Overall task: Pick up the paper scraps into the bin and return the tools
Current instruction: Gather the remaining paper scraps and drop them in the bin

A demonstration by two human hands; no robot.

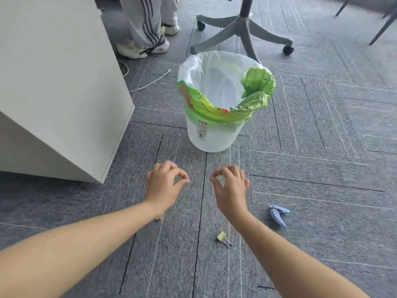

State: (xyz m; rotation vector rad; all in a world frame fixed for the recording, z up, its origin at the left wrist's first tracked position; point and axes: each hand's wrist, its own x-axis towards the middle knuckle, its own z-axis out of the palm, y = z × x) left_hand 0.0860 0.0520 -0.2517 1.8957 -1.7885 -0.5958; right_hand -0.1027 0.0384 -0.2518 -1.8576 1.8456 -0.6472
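Note:
A translucent white bin [214,134] with a white liner and green printed bags over its rim stands on the grey carpet ahead of me. My left hand [164,183] and my right hand [231,188] hover side by side just short of it, each with thumb and forefinger pinched together. Whether a scrap sits in either pinch is too small and blurred to tell. A pale blue hand tool [278,214] lies on the carpet right of my right wrist. A yellow binder clip [223,238] lies below my right forearm. A small object [158,218] peeks out under my left wrist.
A white cabinet [53,89] fills the left side, its corner close to my left hand. Beyond the bin stand an office chair base [242,33] on castors and a person's legs [148,24] in striped trousers. A white cable [150,81] runs along the floor.

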